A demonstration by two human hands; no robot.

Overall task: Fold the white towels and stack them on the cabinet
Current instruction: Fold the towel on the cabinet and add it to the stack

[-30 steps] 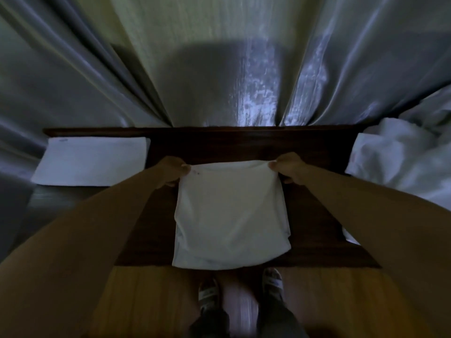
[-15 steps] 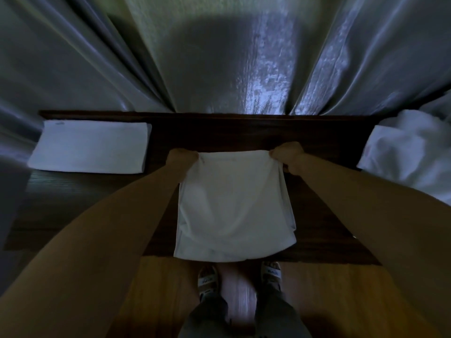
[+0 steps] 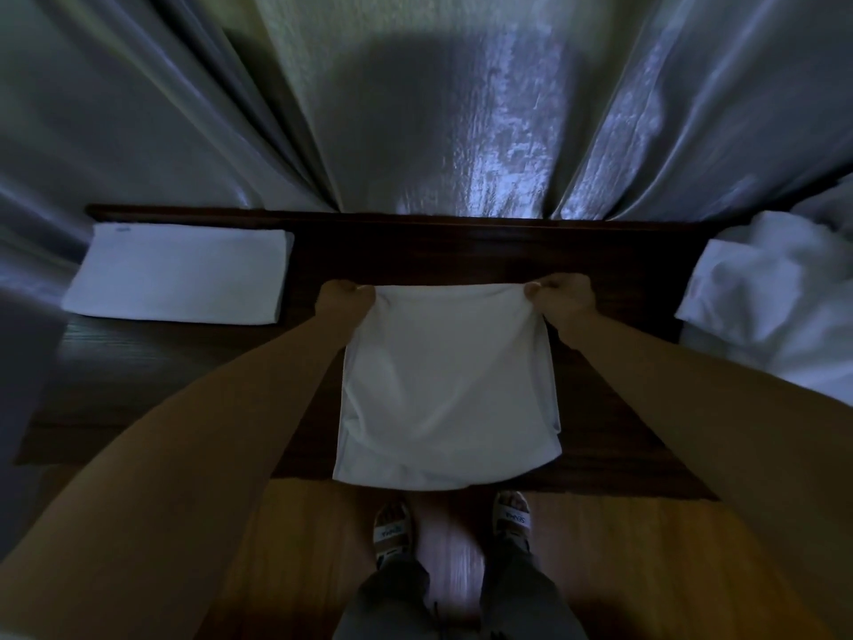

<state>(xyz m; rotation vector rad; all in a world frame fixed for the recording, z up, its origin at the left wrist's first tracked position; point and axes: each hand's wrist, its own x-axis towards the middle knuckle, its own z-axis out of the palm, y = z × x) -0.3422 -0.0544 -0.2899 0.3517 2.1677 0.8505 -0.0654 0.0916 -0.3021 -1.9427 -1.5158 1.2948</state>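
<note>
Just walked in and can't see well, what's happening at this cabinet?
A person is folding a white towel on the dark cabinet. The left hand and right hand each pinch a far corner of it. A folded towel lies at the left; a loose pile of white cloth sits at the right.

Cabinet (image 3: pixel 415 251): half-folded towel (image 3: pixel 445 385) at centre, its near edge overhanging toward 6 o'clock; left hand (image 3: pixel 344 297) at its far-left corner, right hand (image 3: pixel 561 293) at its far-right corner. Folded towel (image 3: pixel 177 274) lies on the top at 9 o'clock, well apart; loose towel heap (image 3: pixel 766 288) at 3 o'clock. Curtain (image 3: pixel 415 108) hangs behind at 12 o'clock; feet (image 3: pixel 452 524) on the floor (image 3: pixel 646 547) at 6 o'clock.
</note>
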